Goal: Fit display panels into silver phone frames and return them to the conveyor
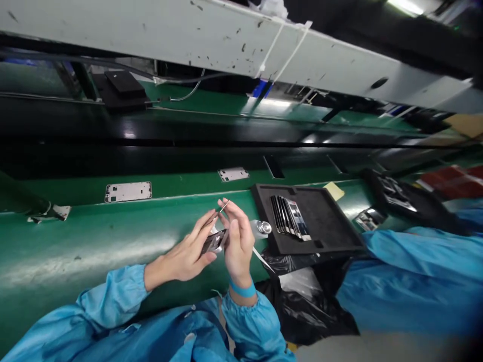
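Note:
A dark phone part with a shiny silver edge (218,243) is held between my two hands, tilted. My left hand (185,255) has its fingers along the left side and its thumb near the lower edge. Around the right side curls my right hand (239,240), with a blue band on its wrist. A thin, slanted metallic piece (225,205) shows at the fingertips; whether it is a tool or a plate edge I cannot tell. Just right of my right hand stands a clear bottle with a metal top (263,228).
A black foam tray (332,221) holds a row of several phone parts (290,217). Pale phone frames (129,192) lie on the green strip behind the bench. Black plastic bags (307,309) hang below the tray. A co-worker's blue sleeve (415,251) is at right.

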Demonstrator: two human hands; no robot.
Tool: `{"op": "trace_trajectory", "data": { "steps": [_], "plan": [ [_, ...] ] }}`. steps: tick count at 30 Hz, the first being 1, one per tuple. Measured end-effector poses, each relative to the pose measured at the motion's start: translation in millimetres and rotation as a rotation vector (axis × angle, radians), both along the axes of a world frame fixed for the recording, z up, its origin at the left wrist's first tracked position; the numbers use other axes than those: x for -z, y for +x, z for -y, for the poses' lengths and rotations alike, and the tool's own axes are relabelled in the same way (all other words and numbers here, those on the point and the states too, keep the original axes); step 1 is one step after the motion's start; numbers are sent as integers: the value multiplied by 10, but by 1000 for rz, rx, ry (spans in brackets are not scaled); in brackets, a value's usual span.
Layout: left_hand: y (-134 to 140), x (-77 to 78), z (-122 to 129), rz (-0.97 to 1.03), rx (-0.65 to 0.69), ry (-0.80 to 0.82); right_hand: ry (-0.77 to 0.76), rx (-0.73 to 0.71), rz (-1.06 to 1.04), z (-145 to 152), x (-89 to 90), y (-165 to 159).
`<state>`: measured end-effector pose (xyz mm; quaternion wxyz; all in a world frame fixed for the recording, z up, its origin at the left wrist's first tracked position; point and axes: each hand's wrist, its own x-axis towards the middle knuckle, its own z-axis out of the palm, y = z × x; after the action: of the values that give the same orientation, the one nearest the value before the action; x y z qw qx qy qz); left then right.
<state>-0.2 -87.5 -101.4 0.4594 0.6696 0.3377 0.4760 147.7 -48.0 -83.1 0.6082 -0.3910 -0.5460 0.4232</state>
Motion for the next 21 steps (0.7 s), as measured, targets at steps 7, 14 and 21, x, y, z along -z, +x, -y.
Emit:
{"op": "trace_trajectory", "data": {
  "steps": [7, 14, 21],
  "plan": [
    [4, -30, -48, -133, 92, -29, 63, 71, -8, -26, -193, 60],
    [-200, -230, -393, 191, -161, -227, 42, 203, 262, -433, 296, 359],
    [-485, -776, -534, 796, 121, -620, -134, 205, 782, -789, 1083, 307]
  ]
}}
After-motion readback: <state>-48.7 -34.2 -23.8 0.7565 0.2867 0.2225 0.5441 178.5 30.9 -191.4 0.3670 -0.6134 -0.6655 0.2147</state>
